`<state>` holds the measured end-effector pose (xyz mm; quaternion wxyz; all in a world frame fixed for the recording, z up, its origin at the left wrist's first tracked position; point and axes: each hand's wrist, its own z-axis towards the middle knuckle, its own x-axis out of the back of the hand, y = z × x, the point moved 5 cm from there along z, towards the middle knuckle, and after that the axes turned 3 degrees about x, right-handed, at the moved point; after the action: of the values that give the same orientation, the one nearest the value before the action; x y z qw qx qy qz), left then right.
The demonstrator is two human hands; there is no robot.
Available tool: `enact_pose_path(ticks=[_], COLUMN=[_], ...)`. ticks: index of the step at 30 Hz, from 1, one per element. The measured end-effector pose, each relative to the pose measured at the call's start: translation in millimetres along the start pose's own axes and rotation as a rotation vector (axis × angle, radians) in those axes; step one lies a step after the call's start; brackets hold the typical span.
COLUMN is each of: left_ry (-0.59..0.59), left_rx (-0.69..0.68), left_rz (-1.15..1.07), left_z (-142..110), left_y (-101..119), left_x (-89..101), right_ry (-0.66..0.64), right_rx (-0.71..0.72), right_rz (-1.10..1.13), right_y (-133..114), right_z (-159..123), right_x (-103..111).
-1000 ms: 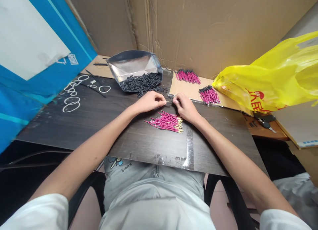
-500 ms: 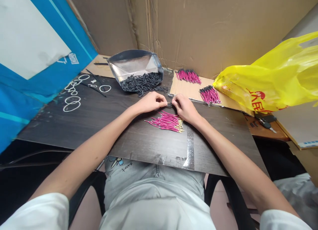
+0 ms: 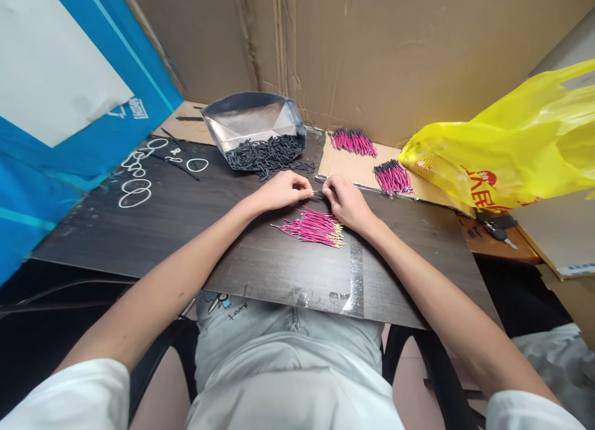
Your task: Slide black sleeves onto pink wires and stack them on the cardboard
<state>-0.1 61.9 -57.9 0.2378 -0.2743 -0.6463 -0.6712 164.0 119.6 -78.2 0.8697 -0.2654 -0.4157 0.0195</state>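
Observation:
My left hand [image 3: 287, 188] and my right hand [image 3: 344, 201] face each other over the dark table, both with thumb and fingers pinched together. A thin piece, part pale and part dark, shows in the small gap between the fingertips; it is too small to make out. Just below the hands lies a bunch of pink wires [image 3: 313, 225] with gold-coloured ends pointing right, close under my right hand. Behind my left hand, short black tubes [image 3: 264, 154] fill an open silver-lined bag [image 3: 251, 123] lying on its side, and some spill onto the table.
Two bundles of pink wires with black ends [image 3: 353, 142] lie on a cardboard sheet [image 3: 341, 165] at the back right. A yellow plastic bag [image 3: 502, 151] stands beyond it. White rubber bands [image 3: 134, 193] lie at left; keys [image 3: 499, 232] at right. Cardboard walls the back.
Both hands stay almost in place, still pinched. The thin piece between the fingertips looks slightly different, its pale part showing more.

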Motion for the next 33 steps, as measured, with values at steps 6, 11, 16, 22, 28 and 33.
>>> enact_pose_path(ticks=[6,11,16,22,28,33], left_ry=[0.0,-0.014,-0.029,0.01,0.041,0.019], left_rx=[-0.014,-0.061,-0.059,-0.034,0.005,-0.028], left_rz=[0.043,0.071,-0.031,-0.166,-0.219,-0.178], left_z=[-0.6,-0.9,-0.3,4.0,3.9,0.9], left_y=[1.2,1.9,0.0,-4.8,-5.0,-0.5], left_x=[-2.0,-3.9,-2.0,1.9,0.7,0.0], right_ry=[-0.014,-0.024,0.007,0.021,0.003,-0.044], right_rx=[0.023,0.054,-0.003,-0.134,-0.192,-0.235], right_rz=[0.002,0.041,0.169,0.436,0.609,0.742], right_y=[-2.8,-7.0,-6.2,4.1,11.4,12.4], right_z=[0.1,-0.1,-0.2,-0.7,-1.1,-0.7], right_x=[-1.3,-0.6,4.9,5.2,0.4,-2.7])
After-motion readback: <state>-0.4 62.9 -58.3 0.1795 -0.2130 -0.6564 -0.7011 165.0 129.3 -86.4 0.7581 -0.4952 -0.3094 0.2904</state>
